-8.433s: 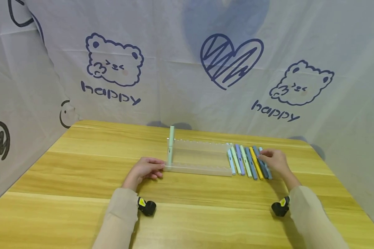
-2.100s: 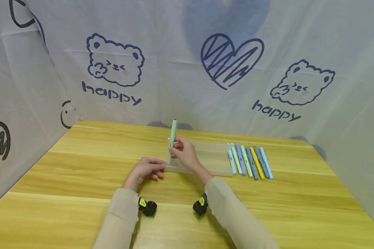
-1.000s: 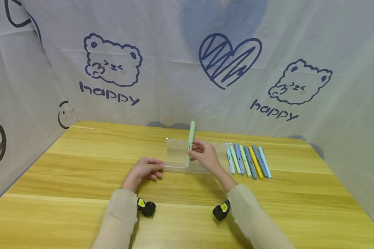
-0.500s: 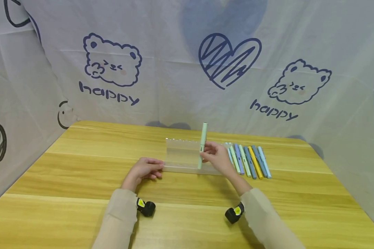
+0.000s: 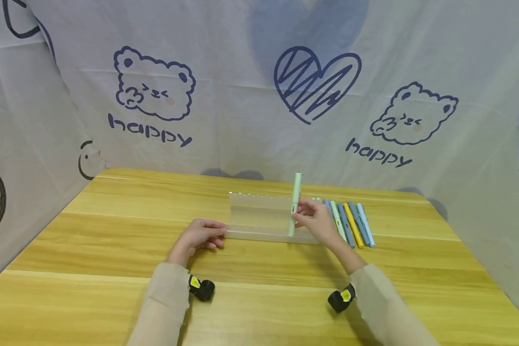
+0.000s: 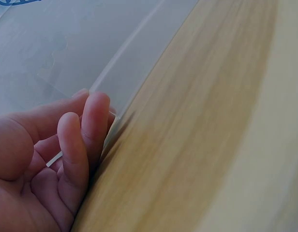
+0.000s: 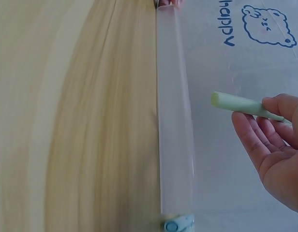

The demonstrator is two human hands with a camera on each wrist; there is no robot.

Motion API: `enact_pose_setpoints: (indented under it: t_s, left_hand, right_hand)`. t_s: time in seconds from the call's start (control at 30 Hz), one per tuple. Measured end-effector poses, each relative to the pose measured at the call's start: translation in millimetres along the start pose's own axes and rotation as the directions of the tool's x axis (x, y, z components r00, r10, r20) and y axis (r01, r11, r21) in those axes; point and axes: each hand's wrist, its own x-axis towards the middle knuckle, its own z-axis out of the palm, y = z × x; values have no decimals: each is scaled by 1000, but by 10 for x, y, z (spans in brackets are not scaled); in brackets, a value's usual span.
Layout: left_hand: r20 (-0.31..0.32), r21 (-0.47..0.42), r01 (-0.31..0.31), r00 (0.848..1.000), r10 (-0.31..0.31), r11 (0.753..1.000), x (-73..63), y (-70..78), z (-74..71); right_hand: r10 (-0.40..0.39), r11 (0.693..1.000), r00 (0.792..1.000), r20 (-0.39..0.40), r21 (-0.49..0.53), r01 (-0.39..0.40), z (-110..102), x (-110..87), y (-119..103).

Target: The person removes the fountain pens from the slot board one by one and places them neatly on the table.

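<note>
In the head view my right hand (image 5: 316, 220) pinches a light green pen (image 5: 297, 187), held upright in front of the right part of a clear plastic pen rack (image 5: 259, 216). The right wrist view shows this pen (image 7: 236, 103) between thumb and fingers, one end pointing away from the palm, apart from the rack's front ledge (image 7: 174, 111). My left hand (image 5: 201, 234) grips the rack's front left corner. In the left wrist view, the fingertips (image 6: 96, 102) are right at that corner. No pen stands in the rack.
Several pens lie side by side at the rack's right end, among them a yellow pen (image 5: 353, 226) and a light blue pen (image 5: 366, 226); my right hand partly covers the row. A printed cloth (image 5: 238, 96) hangs behind the wooden table (image 5: 259, 298).
The green pen stood at the rack's left end; my right hand came from the pen row, gripped it and carried it rightward along the rack. My left hand has stayed at the corner.
</note>
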Motion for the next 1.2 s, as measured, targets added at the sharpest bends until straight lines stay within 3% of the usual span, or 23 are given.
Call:
enact_pose_setpoints:
  t_s: [0.67, 1.0, 1.2]
  left_hand:
    - [-3, -8, 4, 1000, -4, 1000, 9, -4, 3]
    - [-6, -4, 3, 1000, -4, 1000, 8, -10, 8]
    - [-9, -8, 13, 1000, -13, 1000, 13, -6, 12]
  right_hand:
    - [7, 996, 998, -70, -89, -13, -483, -109, 58]
    - [85, 987, 987, -136, -123, -102, -792, -204, 147]
    - [89, 986, 985, -151, -129, -109, -950, -264, 209]
